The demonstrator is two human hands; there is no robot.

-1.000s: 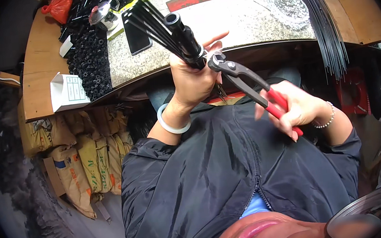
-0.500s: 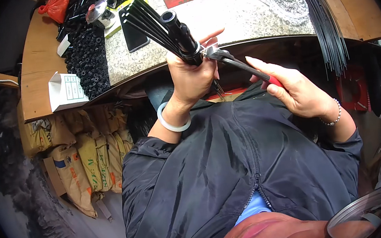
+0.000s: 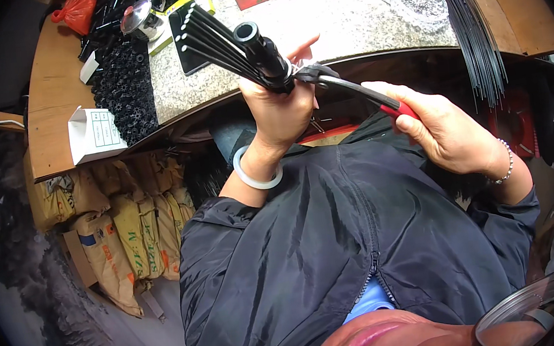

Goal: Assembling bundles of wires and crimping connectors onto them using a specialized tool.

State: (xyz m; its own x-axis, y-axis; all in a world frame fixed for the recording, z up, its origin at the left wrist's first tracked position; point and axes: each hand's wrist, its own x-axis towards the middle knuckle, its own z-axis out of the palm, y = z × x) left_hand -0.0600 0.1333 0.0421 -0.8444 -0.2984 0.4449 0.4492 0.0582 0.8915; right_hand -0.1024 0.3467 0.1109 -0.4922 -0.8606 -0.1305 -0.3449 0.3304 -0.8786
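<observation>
A black tube [image 3: 263, 56] and fanned black rods [image 3: 213, 44] jutted from the left hand [image 3: 278, 115], its grip clasped around them near the bench [image 3: 342, 24], while the right hand [image 3: 441, 125] clenched red-handled pincers [image 3: 357, 89], their head just beside the tube.

Glare whitens the bench [image 3: 342, 24] at upper centre; shadow lies beneath it; fisheye distortion curves edges toward black corners.

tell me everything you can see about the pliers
The pliers look metal, with a dark head, dark arms and red handles. Seen nearly edge-on, they slant from the right hand, wrapped around the handles, up and leftward to the left hand. The head sits beside the black tube; what its jaws grip is too small to tell.
</observation>
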